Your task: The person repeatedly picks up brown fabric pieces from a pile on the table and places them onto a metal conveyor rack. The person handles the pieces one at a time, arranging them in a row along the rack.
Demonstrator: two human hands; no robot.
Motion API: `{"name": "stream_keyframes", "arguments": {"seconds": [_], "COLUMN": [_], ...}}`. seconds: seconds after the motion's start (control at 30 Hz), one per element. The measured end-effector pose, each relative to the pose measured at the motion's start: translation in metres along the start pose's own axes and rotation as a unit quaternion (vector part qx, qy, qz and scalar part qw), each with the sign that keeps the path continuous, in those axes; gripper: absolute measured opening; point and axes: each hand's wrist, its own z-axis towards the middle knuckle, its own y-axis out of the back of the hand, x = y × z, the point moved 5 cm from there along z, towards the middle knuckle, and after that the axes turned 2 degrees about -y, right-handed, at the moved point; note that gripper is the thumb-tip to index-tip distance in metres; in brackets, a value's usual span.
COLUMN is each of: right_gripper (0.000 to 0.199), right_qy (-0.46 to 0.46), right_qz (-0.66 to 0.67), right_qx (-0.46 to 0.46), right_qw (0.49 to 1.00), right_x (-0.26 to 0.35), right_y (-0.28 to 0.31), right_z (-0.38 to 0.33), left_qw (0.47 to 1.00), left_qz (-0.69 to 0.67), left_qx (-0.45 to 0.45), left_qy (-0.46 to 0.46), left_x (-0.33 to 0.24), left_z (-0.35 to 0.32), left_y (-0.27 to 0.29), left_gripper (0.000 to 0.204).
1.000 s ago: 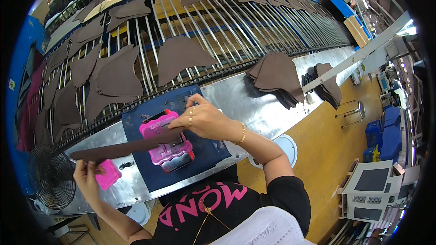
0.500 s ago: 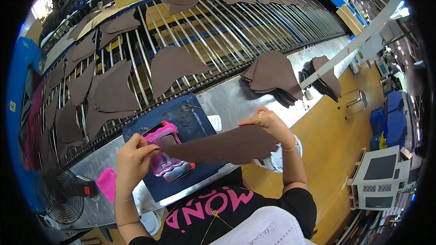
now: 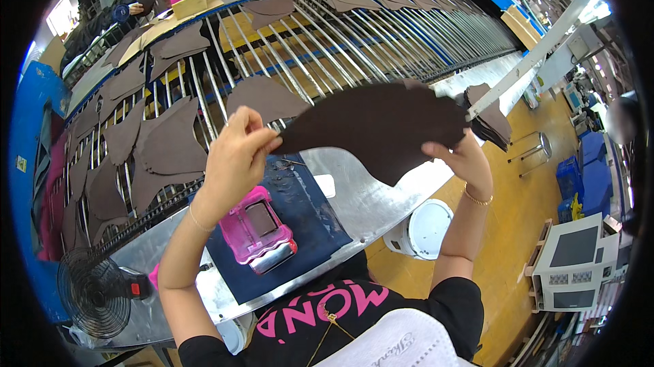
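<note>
From where I stand, the left hand (image 3: pixel 238 152) pinches the narrow end of a dark brown sheet (image 3: pixel 381 129) between thumb and fingers. The right hand (image 3: pixel 470 163) grips the broad end, thumb on the near face, fingers hidden behind. Gripped at opposite ends, it hangs spread out in the air above the metal tabletop (image 3: pixel 347 200), probably so it won't fold.

Below, a pink box (image 3: pixel 253 231) sits on a dark blue mat (image 3: pixel 310 197), which likely shields the metal, within easy reach. Beyond, similar brown pieces (image 3: pixel 264 98) lie flat across metal rods (image 3: pixel 327 60), mostly spread along them, some overlapping.
</note>
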Motion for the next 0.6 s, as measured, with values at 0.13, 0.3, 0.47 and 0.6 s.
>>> {"name": "stream_keyframes", "arguments": {"seconds": [0.13,0.3,0.47,0.6], "right_gripper": [0.029,0.044,0.029,0.035], "right_qy": [-0.053,-0.054,-0.085,-0.145], "right_qz": [0.029,0.284,0.434,0.449], "right_qx": [-0.103,-0.077,-0.022,0.046], "right_qw": [0.993,0.954,0.897,0.881], "right_x": [-0.015,-0.045,-0.092,-0.115], "right_y": [-0.011,-0.071,-0.154,-0.222], "right_z": [0.041,0.095,0.148,0.178], "left_qw": [0.988,0.969,0.914,0.9], "left_qz": [-0.064,-0.082,-0.155,-0.148], "left_qx": [-0.082,-0.152,-0.225,-0.289], "left_qy": [0.114,0.175,0.299,0.29], "left_x": [0.014,0.032,0.046,0.039], "left_z": [0.005,-0.056,-0.155,-0.212], "left_y": [0.025,0.079,0.111,0.131], "left_gripper": [0.033,0.05,0.05,0.039]}}
